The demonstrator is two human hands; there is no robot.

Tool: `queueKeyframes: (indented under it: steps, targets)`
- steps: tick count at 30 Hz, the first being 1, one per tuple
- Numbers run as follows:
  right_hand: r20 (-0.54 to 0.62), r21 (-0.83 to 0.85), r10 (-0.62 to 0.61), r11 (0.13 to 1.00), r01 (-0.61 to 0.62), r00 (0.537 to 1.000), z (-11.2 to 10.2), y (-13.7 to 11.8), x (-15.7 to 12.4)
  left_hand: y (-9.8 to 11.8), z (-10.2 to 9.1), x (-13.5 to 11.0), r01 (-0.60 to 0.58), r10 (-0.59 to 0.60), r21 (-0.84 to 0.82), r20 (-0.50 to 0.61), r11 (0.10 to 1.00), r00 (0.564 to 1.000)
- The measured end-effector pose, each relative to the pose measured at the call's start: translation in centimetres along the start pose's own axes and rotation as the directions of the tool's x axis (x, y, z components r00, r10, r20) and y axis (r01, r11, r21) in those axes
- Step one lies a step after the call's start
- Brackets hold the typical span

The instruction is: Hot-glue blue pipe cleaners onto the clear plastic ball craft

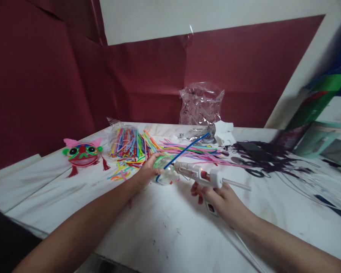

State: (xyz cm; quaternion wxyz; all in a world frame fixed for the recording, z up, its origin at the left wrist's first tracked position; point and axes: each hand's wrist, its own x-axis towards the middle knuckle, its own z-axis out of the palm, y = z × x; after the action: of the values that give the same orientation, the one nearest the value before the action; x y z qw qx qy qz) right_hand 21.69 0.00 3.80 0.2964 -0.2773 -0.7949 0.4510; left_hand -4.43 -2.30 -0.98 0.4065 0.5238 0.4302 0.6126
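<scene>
My left hand (151, 169) is closed around the side of a clear, rounded plastic piece (168, 177) with green on its upper part and small red bits low on it. A blue pipe cleaner (189, 145) crosses this piece and sticks up to the right. In my right hand (216, 196) is a white hot glue gun (190, 171), gripped by its handle, with a glue stick (236, 184) poking out of the back. The gun's nozzle points left and is at the blue pipe cleaner; whether they touch I cannot tell.
At the left stands a finished-looking animal mask (84, 154) with pink ears and red tassels. Bagged colourful pipe cleaners (127, 142) lie behind my left hand. A crumpled clear bag (201, 104) stands at the back. Dark purple strands (244, 151) and scissors (254, 173) are on the right.
</scene>
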Motion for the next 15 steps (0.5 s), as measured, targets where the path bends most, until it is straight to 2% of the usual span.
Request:
queueKeyframes:
  steps: [5,8,12,15]
  targets:
    - [-0.001,0.004,0.032,0.999,-0.032,0.999,-0.2,0.6,0.1,0.0,0.0,0.0,-0.064,0.065,0.033,-0.018,0.997,0.998]
    - [0.018,0.01,0.018,1.0,-0.018,1.0,0.0,1.1,0.1,0.2,0.1,-0.1,-0.032,0.031,-0.01,-0.027,0.999,0.999]
    - [-0.046,-0.004,0.032,0.999,-0.033,0.998,0.0,1.4,0.2,0.9,0.2,-0.1,0.009,-0.01,-0.043,-0.019,0.999,1.0]
    - [-0.064,-0.007,0.047,0.999,-0.048,0.997,-0.1,1.1,0.3,1.4,0.2,-0.2,0.005,-0.005,-0.002,0.017,1.0,1.0]
